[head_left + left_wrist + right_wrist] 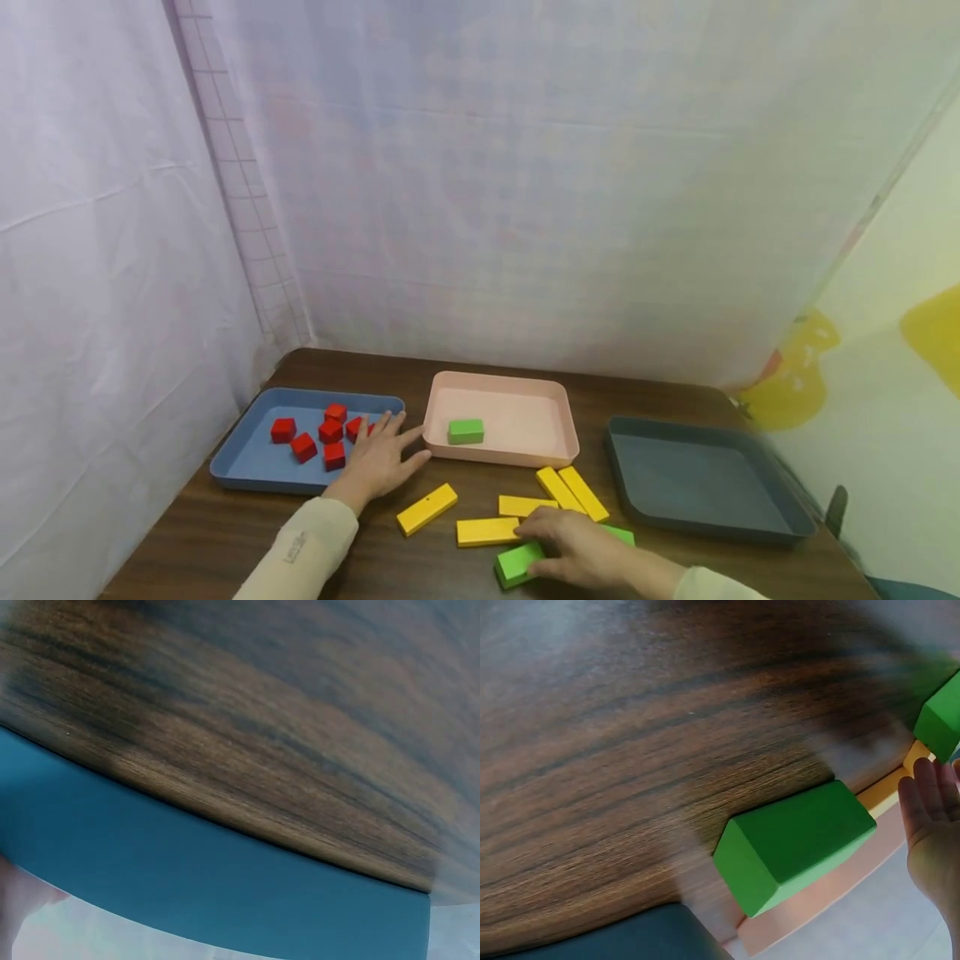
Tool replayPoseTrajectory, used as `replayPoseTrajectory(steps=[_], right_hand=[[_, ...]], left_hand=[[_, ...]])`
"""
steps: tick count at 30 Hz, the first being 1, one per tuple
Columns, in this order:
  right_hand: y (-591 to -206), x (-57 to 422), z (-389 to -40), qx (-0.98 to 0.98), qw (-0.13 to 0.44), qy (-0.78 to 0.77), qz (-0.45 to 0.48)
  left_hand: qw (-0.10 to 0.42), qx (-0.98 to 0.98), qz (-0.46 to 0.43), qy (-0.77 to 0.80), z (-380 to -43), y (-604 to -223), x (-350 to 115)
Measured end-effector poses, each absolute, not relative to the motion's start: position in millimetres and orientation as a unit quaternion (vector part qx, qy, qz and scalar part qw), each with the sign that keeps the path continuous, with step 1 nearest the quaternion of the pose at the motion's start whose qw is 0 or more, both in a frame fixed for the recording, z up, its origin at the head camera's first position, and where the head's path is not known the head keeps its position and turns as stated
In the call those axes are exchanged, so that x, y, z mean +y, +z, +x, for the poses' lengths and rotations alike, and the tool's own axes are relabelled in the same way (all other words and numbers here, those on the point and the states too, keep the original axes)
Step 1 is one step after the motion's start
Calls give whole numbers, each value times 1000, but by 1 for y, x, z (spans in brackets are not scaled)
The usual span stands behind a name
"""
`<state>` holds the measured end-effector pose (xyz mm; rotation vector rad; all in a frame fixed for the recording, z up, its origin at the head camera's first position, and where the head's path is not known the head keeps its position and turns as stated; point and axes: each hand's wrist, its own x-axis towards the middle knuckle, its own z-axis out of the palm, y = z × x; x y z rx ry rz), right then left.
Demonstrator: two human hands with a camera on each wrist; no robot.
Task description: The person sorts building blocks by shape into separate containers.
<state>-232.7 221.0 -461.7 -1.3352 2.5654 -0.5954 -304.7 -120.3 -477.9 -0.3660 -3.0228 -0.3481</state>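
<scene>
My left hand (381, 461) is over the right end of a blue tray (247, 471), fingers spread and holding nothing. Several red cubes (303, 447) lie in that tray, some partly hidden behind my fingers. In the left wrist view, the tray's blue wall (225, 877) crosses the frame. My right hand (573, 546) reaches over a green block (517, 565), its thumb at the near side and its fingers extended near a yellow block (487, 532). A second green block (795, 840) lies by the right wrist, mostly covered by the hand in the head view.
A pink tray (517, 383) at the back middle holds one green block (466, 432). A dark grey-blue tray (697, 475) stands to the right. More yellow blocks (427, 509) lie on the brown wooden table (390, 567). Light curtains hang behind and at the left.
</scene>
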Motion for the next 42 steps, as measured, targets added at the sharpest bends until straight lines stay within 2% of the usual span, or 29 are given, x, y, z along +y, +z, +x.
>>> replayPoseTrajectory(steps=[4, 13, 26, 32, 38, 42], right_hand=[[-462, 223, -231, 865, 99, -186, -455], [-464, 224, -232, 852, 68, -157, -495], [-463, 222, -233, 850, 87, -175, -488], [-450, 215, -238, 837, 33, -212, -504], [-422, 209, -257, 871, 10, -238, -430], [-418, 213, -283, 897, -13, -225, -380]], left_hand=[[41, -985, -119, -115, -304, -479, -120], [34, -986, -114, -119, -303, -477, -119], [33, -986, -110, -124, -304, -477, -119], [36, -985, -114, -126, -303, -478, -120], [33, -986, -112, -119, -303, -478, -120], [33, -986, -112, -119, -303, -478, -120]])
